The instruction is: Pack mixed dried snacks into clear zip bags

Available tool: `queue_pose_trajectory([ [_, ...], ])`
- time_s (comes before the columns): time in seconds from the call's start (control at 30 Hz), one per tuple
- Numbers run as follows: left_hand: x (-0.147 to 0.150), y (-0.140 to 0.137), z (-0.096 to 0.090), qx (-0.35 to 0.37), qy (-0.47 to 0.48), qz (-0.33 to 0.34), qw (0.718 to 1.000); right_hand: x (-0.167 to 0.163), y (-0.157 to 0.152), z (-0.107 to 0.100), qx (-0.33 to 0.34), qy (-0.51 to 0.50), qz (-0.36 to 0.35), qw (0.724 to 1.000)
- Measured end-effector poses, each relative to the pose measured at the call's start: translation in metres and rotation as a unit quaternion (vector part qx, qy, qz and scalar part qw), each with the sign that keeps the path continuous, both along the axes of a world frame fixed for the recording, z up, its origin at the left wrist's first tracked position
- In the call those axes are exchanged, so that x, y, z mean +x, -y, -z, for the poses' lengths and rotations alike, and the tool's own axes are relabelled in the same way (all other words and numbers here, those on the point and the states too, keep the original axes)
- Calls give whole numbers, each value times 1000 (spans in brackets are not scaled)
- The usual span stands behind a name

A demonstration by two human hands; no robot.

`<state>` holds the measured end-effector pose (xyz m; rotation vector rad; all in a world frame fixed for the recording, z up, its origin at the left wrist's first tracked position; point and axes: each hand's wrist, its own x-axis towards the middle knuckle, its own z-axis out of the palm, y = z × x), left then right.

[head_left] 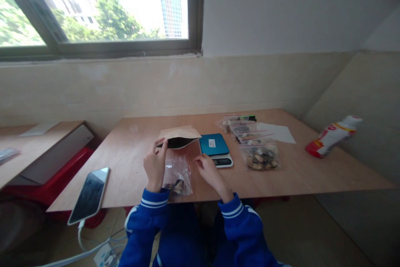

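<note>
At the far left, a phone (90,194) lies face up near the table's (131,163) front corner, its cable trailing off the edge toward the floor; it sits well apart from the work, presumably parked there to charge.

Next comes the person's left hand (155,164), raised on its wrist with the fingers curled and the fingertips at the mouth of a brown paper pouch (179,138). The pouch lies tilted on the wood, its dark opening gaping toward the person, and the hand looks to be holding that lip apart so the inside stays reachable. Just below, between the two hands, a small clear zip bag (177,174) lies flat with a few dark pieces at its near end. Its long axis runs away from the person, the top pointing toward the pouch's mouth, so the two openings nearly meet.

The right hand (208,170) rests loosely on the table beside the clear bag, fingers half-curled; whether it pinches the bag's edge I cannot tell.

Just right of it stands a small scale (215,147) with a blue platform, display facing the person for easy reading. Further right, several filled clear bags (254,146) are stacked beside a sheet of paper (278,133), and a white and red bottle (333,135) lies on its side near the wall.
</note>
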<state>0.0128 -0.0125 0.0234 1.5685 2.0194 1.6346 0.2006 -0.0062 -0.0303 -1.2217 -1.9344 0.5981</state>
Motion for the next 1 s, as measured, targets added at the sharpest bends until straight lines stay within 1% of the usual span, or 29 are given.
queue_pose_trajectory([
  [0.07,0,0,18,36,50,-5,998,-1,5,14,-33,48,-39,998],
  [0.13,0,0,37,56,67,4,996,-7,10,19,-42,83,-82,992],
  [0.23,3,3,60,44,124,34,991,-21,14,16,-36,125,-116,985],
  [0.33,6,7,73,16,156,43,987,-30,16,9,-39,116,-139,983],
  [0.4,9,11,77,4,168,46,985,-33,17,6,-50,91,-163,981],
  [0.47,12,13,78,-5,182,49,982,-35,18,4,-58,72,-201,975],
  [0.6,15,14,81,-22,195,45,980,-40,23,3,-83,38,-316,944],
  [0.67,16,13,82,-27,193,41,980,-41,25,3,-105,27,-347,932],
  [0.77,15,13,84,-34,182,36,982,-40,24,3,-119,21,-362,924],
  [0.87,14,13,84,-43,161,28,986,-39,20,4,-112,9,-369,923],
  [0.93,14,13,84,-49,141,25,988,-40,18,5,-104,11,-358,928],
  [1.0,12,11,84,-52,114,26,992,-41,16,8,-110,14,-338,935],
])
